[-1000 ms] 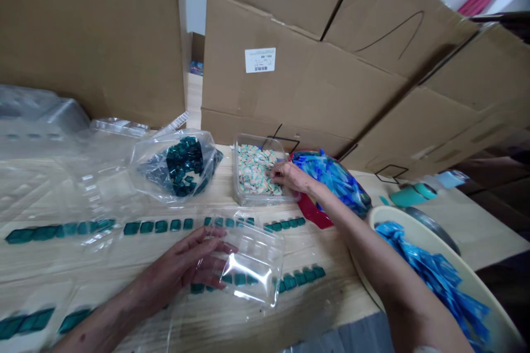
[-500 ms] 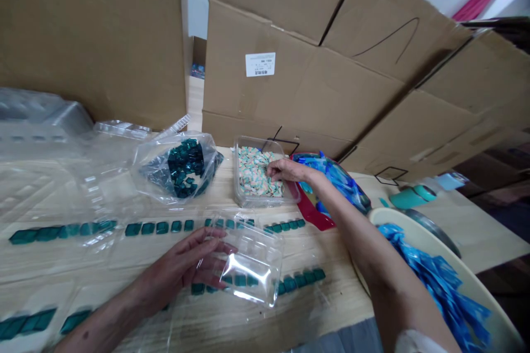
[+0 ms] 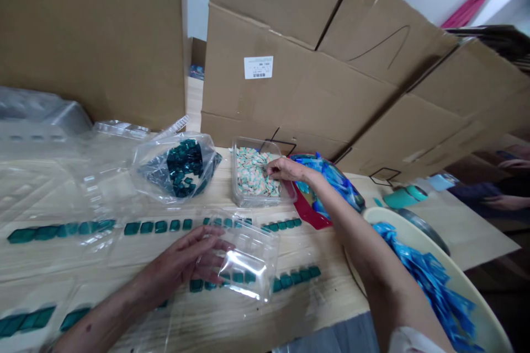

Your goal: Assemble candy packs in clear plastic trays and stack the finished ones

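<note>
My left hand grips one end of a clear plastic tray with moulded compartments, tilted above the table. Through it show rows of teal square pieces. My right hand reaches into a clear plastic box filled with small pale and green flat pieces. Its fingers are pinched together among them, and I cannot see what they hold. Left of that box, an open clear bag contains dark teal square pieces.
Cardboard boxes wall off the back. Right of my forearm sits a cream basin with blue plastic wrappers. A red-edged bag with blue packets lies behind the arm. Clear trays are stacked at left. Another person's hand shows far right.
The view has shifted slightly, and a person's hand and arm have come into sight at the far right. Both my hands keep nearly the same positions.
</note>
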Tool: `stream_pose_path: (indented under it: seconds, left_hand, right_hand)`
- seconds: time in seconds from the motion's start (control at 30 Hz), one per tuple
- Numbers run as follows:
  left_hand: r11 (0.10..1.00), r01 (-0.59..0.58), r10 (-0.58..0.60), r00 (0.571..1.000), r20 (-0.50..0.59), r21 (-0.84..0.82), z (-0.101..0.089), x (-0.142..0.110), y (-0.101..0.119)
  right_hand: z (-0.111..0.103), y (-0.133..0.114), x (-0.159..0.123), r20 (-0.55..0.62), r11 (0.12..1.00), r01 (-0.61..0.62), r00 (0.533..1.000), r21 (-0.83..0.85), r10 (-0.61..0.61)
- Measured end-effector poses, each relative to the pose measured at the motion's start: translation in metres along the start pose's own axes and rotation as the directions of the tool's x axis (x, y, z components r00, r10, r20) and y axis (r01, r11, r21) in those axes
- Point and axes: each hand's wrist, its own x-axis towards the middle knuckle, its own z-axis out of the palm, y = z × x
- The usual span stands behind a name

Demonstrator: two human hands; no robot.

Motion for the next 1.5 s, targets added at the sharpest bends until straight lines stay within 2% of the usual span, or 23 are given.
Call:
stream_pose_path:
  seconds: [0.13, 0.27, 0.4, 0.57, 0.63, 0.7, 0.83, 0.9, 0.97, 1.07, 1.17, 1.27, 1.4, 1.5]
  left_hand:
    - [1.0, 0.0, -0.001, 1.0, 0.006, 0.017, 0.0, 0.0, -0.001]
    - [1.0, -0.004, 0.003, 1.0, 0.017, 0.023, -0.002, 0.001, -0.002]
    - [1.0, -0.014, 0.013, 1.0, 0.012, 0.007, -0.003, 0.002, -0.002]
    - [0.999, -0.031, 0.031, 0.999, 0.043, -0.008, -0.005, 0.003, -0.002]
    - [0.999, -0.032, 0.032, 0.999, 0.017, -0.029, -0.004, 0.003, -0.002]
    - [0.997, -0.044, 0.042, 0.998, -0.039, -0.062, -0.001, 0.003, -0.001]
    - [0.984, -0.116, 0.109, 0.992, -0.061, -0.132, 0.002, 0.004, 0.002]
    - [0.977, -0.151, 0.144, 0.988, -0.055, -0.15, 0.0, 0.006, 0.002]
    - [0.975, -0.16, 0.154, 0.987, -0.048, -0.152, -0.003, 0.006, 0.001]
    - [0.978, -0.15, 0.148, 0.989, -0.022, -0.142, -0.006, 0.007, -0.001]
    - [0.982, -0.141, 0.141, 0.99, -0.007, -0.126, -0.007, 0.006, -0.002]
    - [0.985, -0.133, 0.132, 0.991, -0.019, -0.11, -0.004, 0.005, 0.001]
    - [0.987, -0.123, 0.121, 0.992, -0.027, -0.107, -0.001, 0.003, 0.003]
    - [0.987, -0.119, 0.117, 0.993, -0.018, -0.11, -0.002, 0.004, 0.002]
  right_hand:
    - [-0.012, -0.005, -0.009, 0.019, 0.999, 0.027, 0.999, 0.029, -0.028]
    - [-0.007, -0.007, -0.005, 0.102, 0.999, 0.029, 0.994, -0.042, -0.024]
    - [0.004, -0.011, -0.003, 0.044, 0.987, 0.048, 0.998, -0.15, -0.042]
    - [0.006, -0.011, -0.007, 0.011, 0.997, 0.017, 1.0, -0.078, -0.016]
    - [0.008, -0.012, -0.01, -0.037, 0.999, -0.038, 0.999, -0.006, 0.038]
    - [0.011, -0.021, -0.015, -0.133, 0.988, -0.088, 0.986, 0.126, 0.105]
    - [0.018, -0.06, -0.026, -0.326, 0.889, -0.072, 0.914, 0.453, 0.24]
    - [0.02, -0.077, -0.03, -0.37, 0.865, -0.049, 0.891, 0.5, 0.264]
    - [0.023, -0.082, -0.029, -0.413, 0.893, -0.053, 0.873, 0.446, 0.258]
    - [0.03, -0.065, -0.019, -0.463, 0.947, -0.124, 0.848, 0.296, 0.256]
    - [0.036, -0.038, -0.008, -0.407, 0.952, -0.197, 0.87, 0.234, 0.28]
    - [0.04, -0.026, -0.001, -0.384, 0.955, -0.223, 0.879, 0.196, 0.284]
    - [0.039, -0.024, -0.003, -0.47, 0.959, -0.221, 0.837, 0.177, 0.279]
    - [0.036, -0.024, -0.007, -0.513, 0.937, -0.206, 0.793, 0.283, 0.329]
